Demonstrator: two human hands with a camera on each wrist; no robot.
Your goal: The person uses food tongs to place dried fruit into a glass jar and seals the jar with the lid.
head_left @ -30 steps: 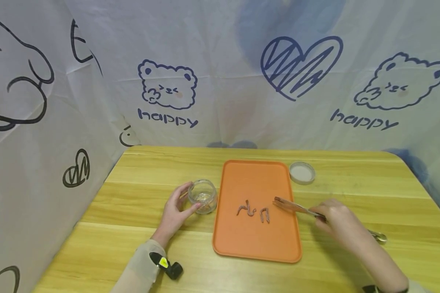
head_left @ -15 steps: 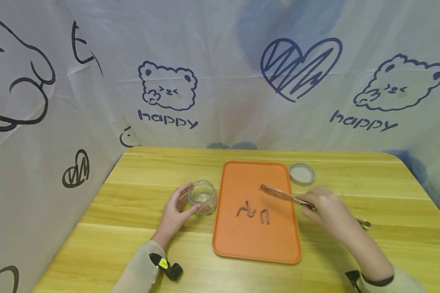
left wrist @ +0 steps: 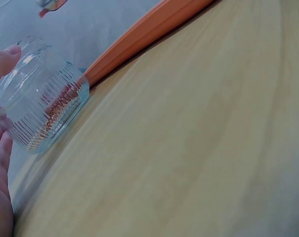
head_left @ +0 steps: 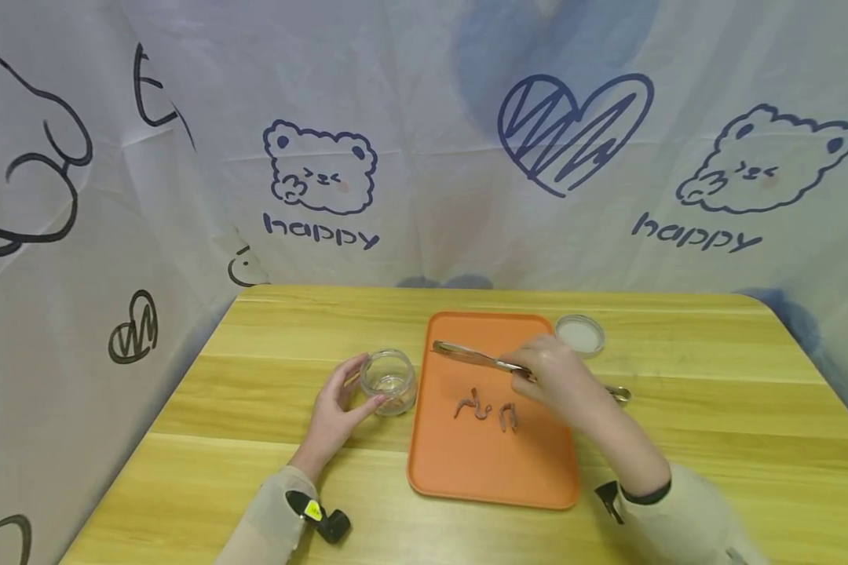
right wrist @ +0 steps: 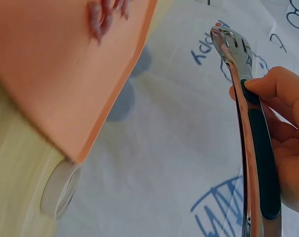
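My left hand [head_left: 335,420] holds a clear glass jar [head_left: 389,382] with thumb and fingers at either side. The ribbed jar stands on the table by the orange tray's left edge; a reddish-brown patch shows through its lower wall [left wrist: 60,111]. My right hand [head_left: 554,377] grips metal tongs [head_left: 469,355] with dark green grips [right wrist: 263,158], pinched nearly together over the tray [head_left: 495,479]. A small reddish bit [right wrist: 218,24] peeks out at the tongs' tips; what it is I cannot tell. Several brownish-pink, worm-like pieces [head_left: 480,410] lie mid-tray.
The jar's round lid [head_left: 579,335] lies beside the tray's far right corner. A wooden table [head_left: 254,377] carries everything, with a printed cloth [head_left: 431,180] hanging behind and to the left. Each wrist wears a small black camera mount [head_left: 318,514].
The right hand has carried the tongs leftward across the tray, their tips now near its left edge toward the jar. Left hand and jar have stayed put.
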